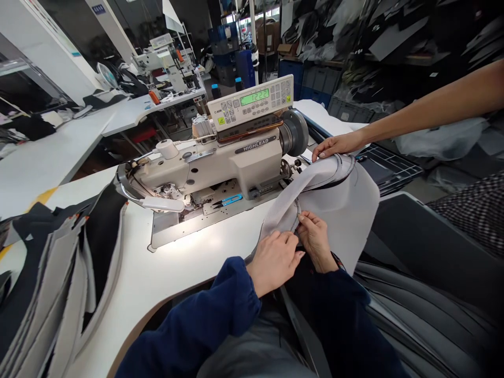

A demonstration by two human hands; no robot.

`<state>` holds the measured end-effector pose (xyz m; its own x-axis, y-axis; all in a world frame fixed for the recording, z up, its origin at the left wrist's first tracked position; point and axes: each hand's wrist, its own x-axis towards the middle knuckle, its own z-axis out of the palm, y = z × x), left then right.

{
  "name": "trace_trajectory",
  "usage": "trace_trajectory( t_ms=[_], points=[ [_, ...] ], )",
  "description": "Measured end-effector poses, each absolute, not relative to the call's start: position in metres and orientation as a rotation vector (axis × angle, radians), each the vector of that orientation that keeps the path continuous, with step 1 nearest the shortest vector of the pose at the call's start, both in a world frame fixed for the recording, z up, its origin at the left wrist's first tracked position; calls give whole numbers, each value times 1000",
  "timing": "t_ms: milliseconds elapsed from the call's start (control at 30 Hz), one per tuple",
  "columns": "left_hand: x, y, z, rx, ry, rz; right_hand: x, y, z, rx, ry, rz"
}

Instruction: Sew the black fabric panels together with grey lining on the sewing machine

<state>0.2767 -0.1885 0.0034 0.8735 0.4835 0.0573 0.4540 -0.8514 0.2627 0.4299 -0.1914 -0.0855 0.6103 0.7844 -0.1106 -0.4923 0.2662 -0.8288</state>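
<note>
Grey padded panel point(334, 205) lay folded over the right edge of the desk point(205, 262), beside the sewing machine point(236, 163), its long seamed edge running away from the person, up and rightward. The left hand point(273, 262) and right hand point(315, 241) were close together, pinching the fold at its near end; another person's hand point(338, 146) touched the far end.

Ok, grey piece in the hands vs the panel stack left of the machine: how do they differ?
The grey piece is folded, pinched by the left hand and right hand; the panel stack lies untouched on the table. The piece is mostly grey; the stack mixes black and grey. Both have curved edges.
</note>
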Motion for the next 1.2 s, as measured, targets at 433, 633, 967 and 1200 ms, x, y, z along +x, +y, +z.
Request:
trace_trajectory(
  t_ms=[433,633,967,1200],
  points=[
    [298,-157,-7,2868,724,208,429,-192,-92,-1042,-512,858],
    [309,-133,-33,2491,1034,355,421,-189,-98,-1118,-711,806],
    [305,-103,-71,1088,911,661,427,-197,-94,-1569,-1398,27],
    [301,-105,-70,880,793,654,423,-195,-103,-1812,-1687,-177]
  ],
)
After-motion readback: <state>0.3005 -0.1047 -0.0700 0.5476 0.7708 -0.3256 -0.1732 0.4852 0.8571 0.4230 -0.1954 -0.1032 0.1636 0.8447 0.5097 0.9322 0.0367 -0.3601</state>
